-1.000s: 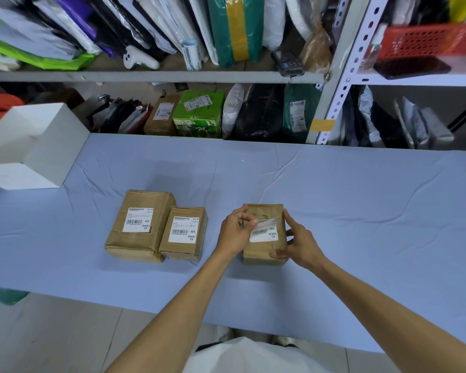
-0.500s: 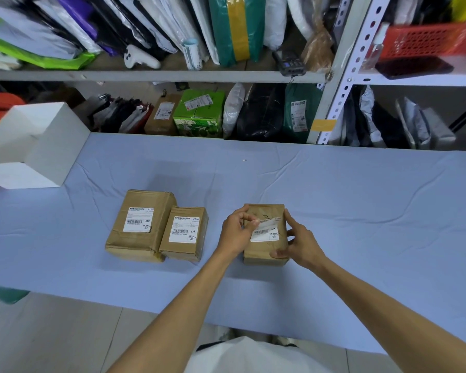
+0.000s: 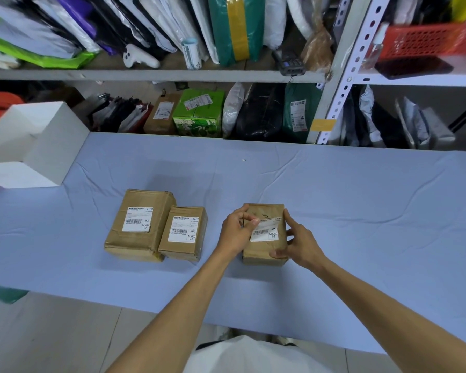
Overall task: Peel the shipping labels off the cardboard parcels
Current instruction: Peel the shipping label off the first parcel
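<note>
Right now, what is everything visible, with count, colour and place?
Cardboard parcels: three, brown, on the table; two side by side at left, one between the hands.
Shipping labels: three, white, one atop each parcel; the right one partly lifted.
Tablecloth: one, pale blue, over the table.
Box: one, white, table's far left.
Carton: one, green, lower shelf.
Basket: one, red, upper right shelf.
Mailer bags: many, mixed colours, both shelves.
Left hand: one, pinching the lifted label.
Right hand: one, gripping that parcel's right side.
</note>
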The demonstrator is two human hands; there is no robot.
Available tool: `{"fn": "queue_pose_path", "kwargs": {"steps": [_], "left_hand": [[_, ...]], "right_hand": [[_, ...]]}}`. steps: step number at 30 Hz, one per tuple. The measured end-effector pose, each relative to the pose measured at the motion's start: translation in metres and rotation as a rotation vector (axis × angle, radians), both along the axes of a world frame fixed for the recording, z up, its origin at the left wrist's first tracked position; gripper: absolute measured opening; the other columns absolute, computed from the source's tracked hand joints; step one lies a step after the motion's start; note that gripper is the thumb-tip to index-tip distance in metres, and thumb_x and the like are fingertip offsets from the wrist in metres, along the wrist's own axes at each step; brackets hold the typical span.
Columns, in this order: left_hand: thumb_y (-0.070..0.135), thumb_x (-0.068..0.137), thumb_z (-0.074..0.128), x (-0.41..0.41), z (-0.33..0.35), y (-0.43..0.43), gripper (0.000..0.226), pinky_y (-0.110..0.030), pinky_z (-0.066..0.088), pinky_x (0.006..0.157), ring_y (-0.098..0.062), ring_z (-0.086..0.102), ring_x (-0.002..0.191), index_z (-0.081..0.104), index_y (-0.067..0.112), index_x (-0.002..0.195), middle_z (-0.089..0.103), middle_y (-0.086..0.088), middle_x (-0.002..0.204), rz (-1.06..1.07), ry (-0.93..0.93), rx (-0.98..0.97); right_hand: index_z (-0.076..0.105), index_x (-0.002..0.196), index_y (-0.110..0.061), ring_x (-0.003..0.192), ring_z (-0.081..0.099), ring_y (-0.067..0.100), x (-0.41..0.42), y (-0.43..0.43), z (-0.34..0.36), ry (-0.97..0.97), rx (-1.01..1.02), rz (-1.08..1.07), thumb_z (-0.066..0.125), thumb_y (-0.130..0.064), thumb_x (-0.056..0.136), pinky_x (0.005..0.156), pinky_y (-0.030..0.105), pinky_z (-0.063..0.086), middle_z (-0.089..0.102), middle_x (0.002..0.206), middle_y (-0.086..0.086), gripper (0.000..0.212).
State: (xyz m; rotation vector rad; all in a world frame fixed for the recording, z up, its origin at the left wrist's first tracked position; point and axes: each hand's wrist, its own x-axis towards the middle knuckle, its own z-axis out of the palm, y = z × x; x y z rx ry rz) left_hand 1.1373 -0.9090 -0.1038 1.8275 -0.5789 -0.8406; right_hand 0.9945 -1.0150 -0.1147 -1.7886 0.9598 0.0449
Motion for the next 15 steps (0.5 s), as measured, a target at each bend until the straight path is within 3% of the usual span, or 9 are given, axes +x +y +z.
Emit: {"fn": "queue_pose_path", "kwargs": {"steps": [7, 15], "left_hand": [[0.016, 0.089, 0.064, 0.0023, -0.0067, -0.0009, 0.008, -0.040, 0.047, 0.103, -0.022, 0.048, 0.130, 0.065, 0.008, 0.088, 0.041, 0.000, 0.150, -0.002, -0.012, 0.022], [0.016, 0.089, 0.064, 0.0006, -0.0018, -0.0012, 0.013, -0.039, 0.046, 0.103, -0.021, 0.046, 0.133, 0.062, 0.019, 0.076, 0.040, 0.000, 0.151, 0.005, 0.017, 0.002]], "right_hand": [[0.010, 0.153, -0.028, 0.087, 0.061, 0.014, 0.0006, 0.0004, -0.0002, 0.004, -0.009, 0.008, 0.086, -0.009, 0.064, 0.053, 0.013, 0.048, 0.057, 0.119, 0.004, 0.118], [0.010, 0.152, -0.029, 0.089, 0.062, 0.017, 0.0003, 0.0014, -0.0010, -0.010, -0.003, 0.004, 0.085, -0.008, 0.065, 0.057, 0.015, 0.050, 0.056, 0.118, 0.003, 0.117]]}}
